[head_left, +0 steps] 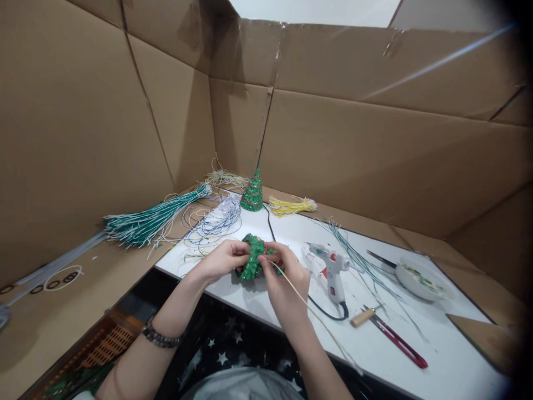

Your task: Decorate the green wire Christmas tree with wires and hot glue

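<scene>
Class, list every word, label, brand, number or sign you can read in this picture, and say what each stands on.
No text can be read.
Glue gun: any marking is too small and blurred to read.
Cardboard walls: no lettering visible.
Green glittery piece in hand: no lettering visible.

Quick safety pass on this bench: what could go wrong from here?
1. The glue gun lies close to the right hand; if hot, it might burn it.
2. The pale strand trailing from that hand could snag on the gun's black cord.
3. The wooden-handled tool and red-handled tool lie close together; a careless reach might nick fingers.
</scene>
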Demonstrator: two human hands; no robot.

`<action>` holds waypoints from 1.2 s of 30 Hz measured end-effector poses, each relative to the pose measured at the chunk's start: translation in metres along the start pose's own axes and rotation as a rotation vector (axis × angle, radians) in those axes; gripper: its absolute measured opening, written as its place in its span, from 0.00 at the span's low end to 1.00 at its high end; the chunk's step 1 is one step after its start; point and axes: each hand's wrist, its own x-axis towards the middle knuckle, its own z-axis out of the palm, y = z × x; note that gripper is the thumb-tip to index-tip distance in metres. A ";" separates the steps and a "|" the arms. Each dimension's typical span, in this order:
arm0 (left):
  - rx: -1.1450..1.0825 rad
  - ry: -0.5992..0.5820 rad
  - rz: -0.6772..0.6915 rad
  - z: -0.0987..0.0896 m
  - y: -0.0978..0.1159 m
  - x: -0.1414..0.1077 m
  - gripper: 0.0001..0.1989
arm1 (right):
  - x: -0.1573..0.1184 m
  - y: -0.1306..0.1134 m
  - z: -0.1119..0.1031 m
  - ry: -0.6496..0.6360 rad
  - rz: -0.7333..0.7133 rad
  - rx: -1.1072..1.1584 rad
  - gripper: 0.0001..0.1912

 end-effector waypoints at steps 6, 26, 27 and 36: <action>0.001 0.012 0.005 -0.001 -0.002 0.002 0.13 | 0.005 0.000 -0.004 -0.073 0.070 0.011 0.13; 0.083 0.039 0.053 -0.006 0.013 -0.009 0.10 | 0.014 0.000 -0.030 -0.029 0.281 0.410 0.13; 0.087 0.020 0.061 -0.004 0.013 -0.009 0.10 | 0.015 0.000 -0.030 -0.033 0.284 0.410 0.14; 0.083 0.006 0.070 0.001 0.006 -0.004 0.09 | 0.014 0.001 -0.021 -0.130 0.255 0.335 0.15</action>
